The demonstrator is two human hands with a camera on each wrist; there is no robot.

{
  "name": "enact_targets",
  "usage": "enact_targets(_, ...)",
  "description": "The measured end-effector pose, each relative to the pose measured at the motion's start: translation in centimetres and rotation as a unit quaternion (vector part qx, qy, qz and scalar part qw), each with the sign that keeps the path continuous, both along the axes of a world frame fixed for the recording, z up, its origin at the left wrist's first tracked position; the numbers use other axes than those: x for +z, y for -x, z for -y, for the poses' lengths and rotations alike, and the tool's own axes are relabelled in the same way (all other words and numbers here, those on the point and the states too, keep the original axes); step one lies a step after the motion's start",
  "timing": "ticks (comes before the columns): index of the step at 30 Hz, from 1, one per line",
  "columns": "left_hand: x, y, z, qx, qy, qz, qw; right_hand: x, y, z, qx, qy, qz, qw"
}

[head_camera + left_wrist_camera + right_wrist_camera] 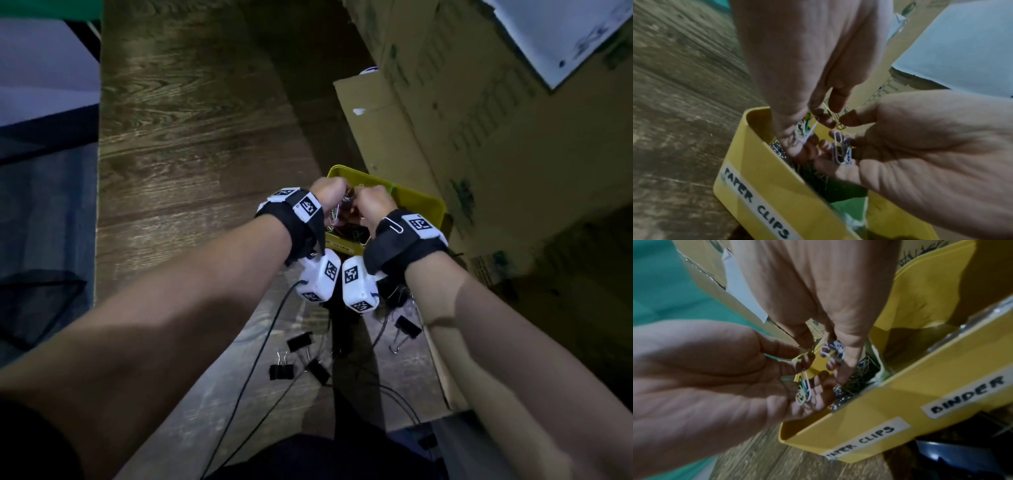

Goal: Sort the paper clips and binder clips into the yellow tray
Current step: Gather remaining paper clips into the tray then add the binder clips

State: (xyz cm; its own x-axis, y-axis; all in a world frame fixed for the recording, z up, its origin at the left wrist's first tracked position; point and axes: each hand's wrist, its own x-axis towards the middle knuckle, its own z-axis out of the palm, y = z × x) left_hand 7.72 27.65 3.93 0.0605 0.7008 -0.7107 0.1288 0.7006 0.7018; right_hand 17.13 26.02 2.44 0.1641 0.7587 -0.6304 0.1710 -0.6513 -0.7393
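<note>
Right under your left hand [797, 81] and right hand [920, 154], each pinching tangled paper clips [841, 150], sits the yellow tray [760, 162]: they're light, springy, slippery wire, so pinch the loops.

The yellow tray [906, 395] looks like smooth matt plastic, with white paper labels [865, 436] lettered in black marker. The paper clips [841, 150] are thin bent wire, some coated white or green. The binder clips [281, 371] are black with bare wire handles. The worktop [191, 144] shows coarse brown wood grain; the boxes [479, 137] beside it are dull cardboard.
</note>
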Motion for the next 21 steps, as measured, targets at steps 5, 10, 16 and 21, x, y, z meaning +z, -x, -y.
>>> enact_targets(5,-1.8,1.1,-0.7,-0.043,-0.01,-0.044,0.998,-0.7,-0.5,0.1,0.014,-0.007,0.015,1.0)
enact_targets(10,-1.4,2.1,1.2,-0.089,-0.145,-0.061,0.983,1.4,-0.9,1.4,0.035,-0.051,0.003,0.998)
enact_targets(16,-1.7,3.4,8.0,-0.156,-0.365,-0.166,0.903,4.2,-3.7,4.8,-0.021,-0.141,-0.07,0.987)
enact_targets(21,-4.9,2.0,13.2,-0.516,-0.437,-0.198,0.709,2.9,-7.2,8.9,-0.024,-0.166,-0.111,0.98)
